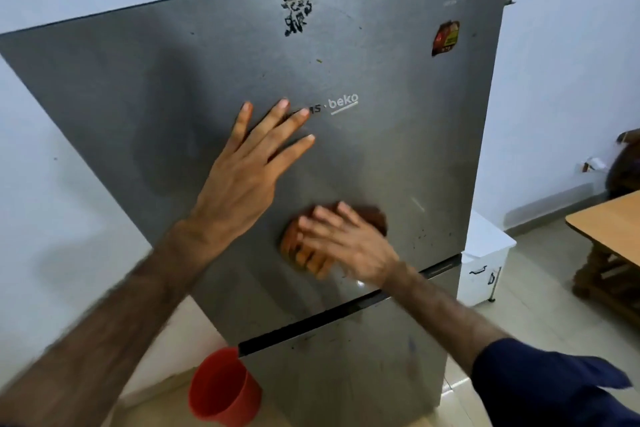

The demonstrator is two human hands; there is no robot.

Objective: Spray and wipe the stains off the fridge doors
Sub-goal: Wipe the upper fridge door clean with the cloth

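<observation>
A grey steel fridge fills the view; its upper door [398,156] carries a logo, a torn black sticker patch [296,12], a red sticker [446,38] and small dark specks near its lower right. My left hand [249,163] lies flat on the upper door with fingers spread. Below it, my right hand [341,239] presses a brown-orange cloth [372,215] against the door, blurred by motion. The lower door [363,374] begins under a dark gap and shows faint smears.
A red plastic bucket [221,388] stands on the floor at the fridge's lower left. A white box [485,263] sits to the right of the fridge, and a wooden table [609,229] beyond it. Pale walls flank the fridge.
</observation>
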